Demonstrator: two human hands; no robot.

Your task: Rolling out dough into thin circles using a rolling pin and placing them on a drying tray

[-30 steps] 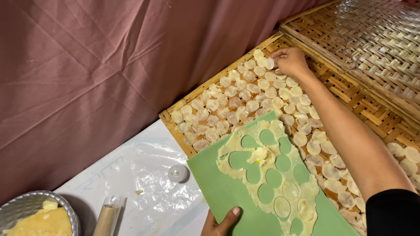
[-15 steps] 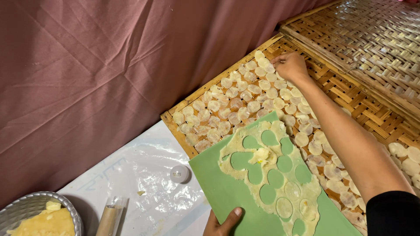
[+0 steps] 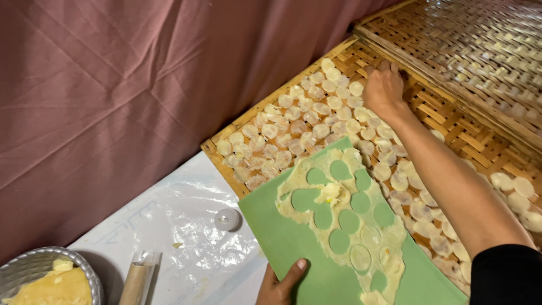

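maroon curtain (image 3: 113,85) — plastic-covered table (image 3: 186,226)

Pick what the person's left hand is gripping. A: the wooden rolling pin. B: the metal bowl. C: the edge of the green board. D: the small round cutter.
C: the left hand clasps the lower edge of the green board, thumb on top.

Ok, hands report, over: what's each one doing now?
Left hand grips green board edge. Right hand rests on woven tray among dough discs. Cut dough sheet lies on board. Nothing blocking.

two hands (image 3: 384,85), two bamboo trays (image 3: 451,121), one green board (image 3: 293,243)
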